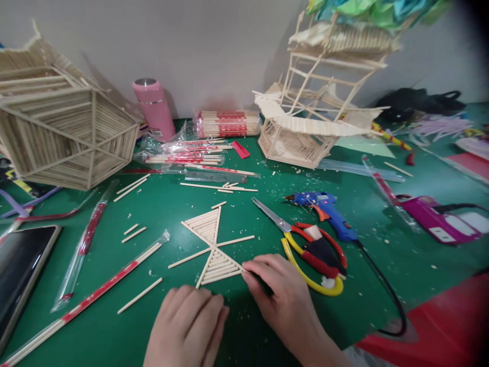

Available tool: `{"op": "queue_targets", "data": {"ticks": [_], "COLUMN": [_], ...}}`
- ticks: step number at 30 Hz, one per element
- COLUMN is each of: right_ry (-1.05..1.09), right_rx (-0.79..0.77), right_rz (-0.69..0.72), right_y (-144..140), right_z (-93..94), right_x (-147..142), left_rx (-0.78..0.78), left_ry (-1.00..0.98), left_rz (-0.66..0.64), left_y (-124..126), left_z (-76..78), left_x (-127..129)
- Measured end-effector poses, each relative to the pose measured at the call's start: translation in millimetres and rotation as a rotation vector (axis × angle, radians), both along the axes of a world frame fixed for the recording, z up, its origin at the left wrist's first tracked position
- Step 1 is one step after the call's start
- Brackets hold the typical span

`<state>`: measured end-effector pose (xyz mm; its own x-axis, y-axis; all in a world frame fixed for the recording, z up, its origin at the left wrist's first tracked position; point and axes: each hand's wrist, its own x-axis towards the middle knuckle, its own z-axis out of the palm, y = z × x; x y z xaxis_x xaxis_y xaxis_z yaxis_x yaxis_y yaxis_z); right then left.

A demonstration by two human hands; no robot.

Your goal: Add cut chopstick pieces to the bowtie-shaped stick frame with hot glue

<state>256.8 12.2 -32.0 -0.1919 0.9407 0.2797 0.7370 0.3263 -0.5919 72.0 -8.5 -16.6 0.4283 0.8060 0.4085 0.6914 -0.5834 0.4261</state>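
Note:
A flat star-like frame of thin wooden sticks (214, 248) lies on the green table, two opposite triangles of it filled with rows of short sticks. My right hand (284, 300) pinches the frame's near right corner between thumb and fingertips. Just below the frame's near edge, my left hand (187, 323) rests with its fingers curled in; whatever they hold, if anything, is hidden. A loose stick (139, 295) lies left of that hand. To the right are scissors (273, 216) with red and yellow handles and a blue glue gun (324, 206).
Large stick-built structures stand at the back left (91, 148) and back right (298, 137). Between them are a pink bottle (156, 109) and bundled sticks (228, 124). A phone (23, 275) and wrapped sticks (110, 280) lie left; a purple device (439, 219) sits right.

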Motion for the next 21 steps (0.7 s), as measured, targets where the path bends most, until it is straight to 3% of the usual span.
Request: {"op": "queue_targets", "data": {"ticks": [2, 6, 14, 17, 20, 21], "right_ry": [-0.03, -0.02, 0.01, -0.038, -0.188, -0.214], "right_rx": [-0.003, 0.004, 0.04, 0.068, 0.048, 0.053], "right_rz": [-0.004, -0.012, -0.045, -0.163, -0.456, -0.492], "right_y": [-1, -4, -13, -10, 3, 9], "right_z": [0.6, 4.8, 22.8, 32.0, 33.5, 32.1], "right_x": [1, 3, 17, 39, 73, 85], "left_rx": [0.066, 0.103, 0.165, 0.168, 0.16, 0.168], "left_ry": [0.112, 0.254, 0.296, 0.303, 0.302, 0.296], "left_rz": [0.03, -0.066, -0.173, -0.171, -0.156, -0.155], "left_y": [12, 26, 34, 32, 29, 28], "left_z": [-2.0, -8.0, -5.8, -8.9, -15.5, -17.6], "left_x": [-3, 5, 19, 18, 16, 15]}}
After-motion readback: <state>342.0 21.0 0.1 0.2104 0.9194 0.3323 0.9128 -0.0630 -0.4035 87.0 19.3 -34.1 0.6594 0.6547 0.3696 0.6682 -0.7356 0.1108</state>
